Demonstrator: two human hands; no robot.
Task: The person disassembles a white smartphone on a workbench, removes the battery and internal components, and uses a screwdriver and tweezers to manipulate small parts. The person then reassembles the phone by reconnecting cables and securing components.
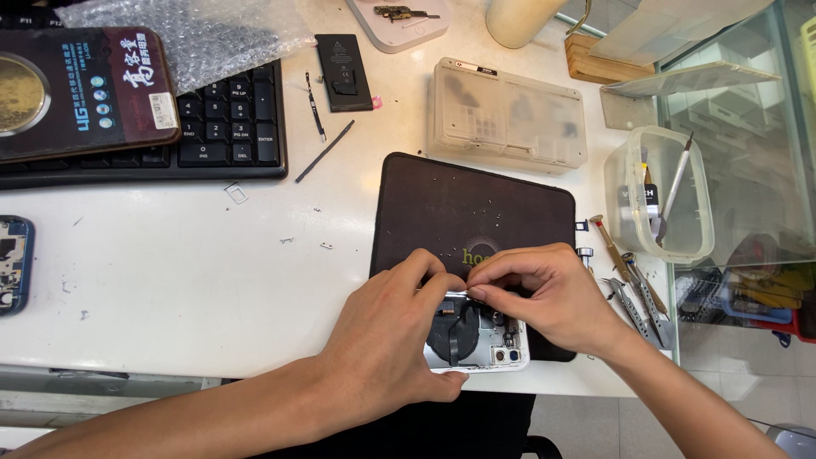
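Note:
An opened white phone housing (495,350) lies on a dark work mat (476,208) at the near edge of a white table (170,263), its round black coil and small parts exposed. My left hand (387,336) rests over the housing's left side, thumb and forefinger pinched at its top edge. My right hand (544,293) comes from the right, and its fingertips meet the left hand's on a thin silvery part (457,294) at the housing's top edge. What that part is cannot be told. Tiny screws lie scattered on the mat.
Tweezers and a screwdriver (633,285) lie right of the mat. Behind it stand a translucent parts box (510,115) and a clear tub with tools (659,195). Farther back lie a black battery (344,72), a keyboard (225,127), bubble wrap (200,30) and another opened phone (13,263) at far left.

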